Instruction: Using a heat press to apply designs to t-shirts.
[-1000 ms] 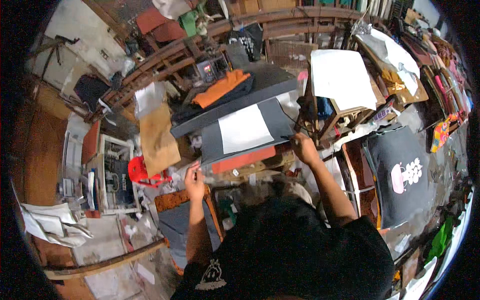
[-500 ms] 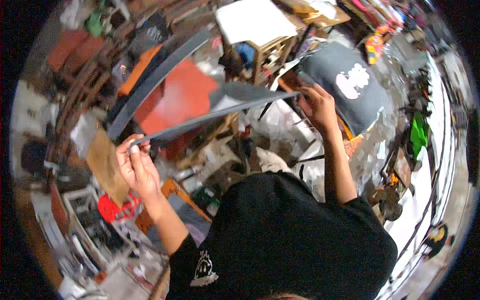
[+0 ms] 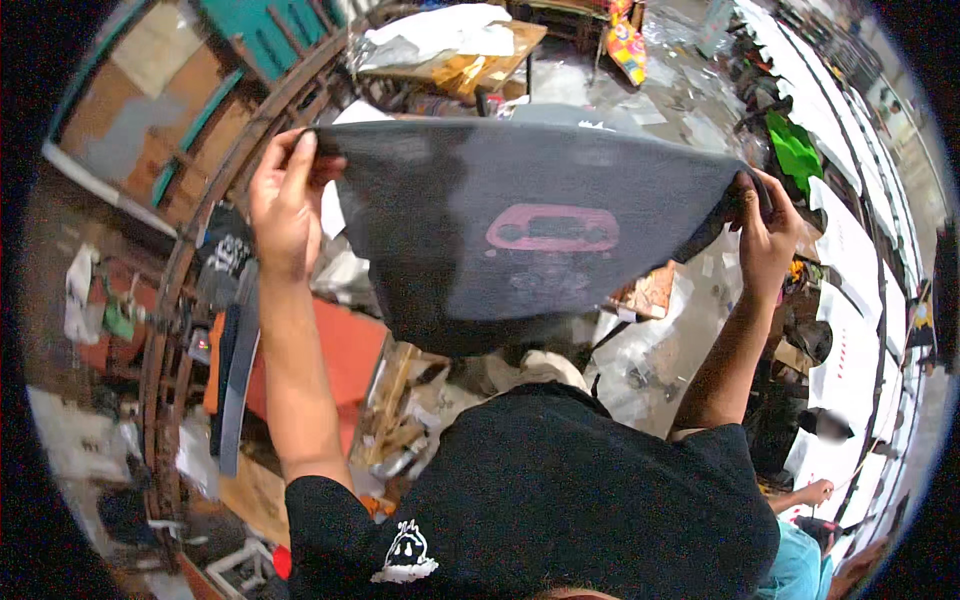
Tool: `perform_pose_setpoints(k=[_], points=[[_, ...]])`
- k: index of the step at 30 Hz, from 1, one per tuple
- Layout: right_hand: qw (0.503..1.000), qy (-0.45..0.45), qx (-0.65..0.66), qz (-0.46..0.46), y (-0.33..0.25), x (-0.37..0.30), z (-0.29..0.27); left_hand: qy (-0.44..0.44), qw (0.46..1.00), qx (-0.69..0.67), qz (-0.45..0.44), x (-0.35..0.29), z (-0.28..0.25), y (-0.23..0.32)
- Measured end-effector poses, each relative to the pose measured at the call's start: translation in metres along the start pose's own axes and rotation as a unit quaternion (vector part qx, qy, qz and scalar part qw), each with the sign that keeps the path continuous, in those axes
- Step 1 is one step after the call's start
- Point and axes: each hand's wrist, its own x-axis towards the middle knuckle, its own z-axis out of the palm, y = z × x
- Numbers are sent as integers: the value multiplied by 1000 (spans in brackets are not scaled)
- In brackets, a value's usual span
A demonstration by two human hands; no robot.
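Note:
A dark grey piece of fabric (image 3: pixel 400 200) with a pink printed shape hangs stretched in front of me. My left hand (image 3: pixel 285 195) pinches its upper left corner between thumb and fingers. At the opposite corner my right hand (image 3: pixel 765 225) grips the bunched edge. The cloth's lower edge sags in a curve between both arms. Behind its top edge part of another grey printed piece (image 3: pixel 575 115) shows; the rest of that one is hidden.
A red-orange panel (image 3: pixel 315 365) lies beneath my left forearm. Ahead stands a wooden table (image 3: pixel 510 50) with white sheets. Along the right runs a long row with white pieces (image 3: pixel 835 330) and a green cloth (image 3: pixel 795 150). Another person's hand (image 3: pixel 815 492) and light blue clothing show at lower right.
The fabric, seen nearly edge-on before, now faces me spread wide. My hands have moved up and farther apart, and the whole view has turned. Another person has come into view at lower right.

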Motion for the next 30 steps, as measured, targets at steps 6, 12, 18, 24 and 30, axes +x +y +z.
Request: perform_pose_setpoints(k=[6, 12, 18, 24, 30], points=[[998, -38, -42, 1, 76, 119, -15, -106, 990, -1, -93, 160, 71, -99], [999, -29, -29, -2, 127, 236, -37, -154, 983, -56, -86, 281, 158, -163], [997, -15, -46, -52, 116, 293, -56, -184, 972, -143, -46, 336, 189, -170], [999, -16, -26, -29, 105, 272, -50, -188, 976, -100, -42, 324, 186, -181], [998, -29, -50, -23, 106, 204, -26, -153, 984, -63, -62, 274, 150, -205]])
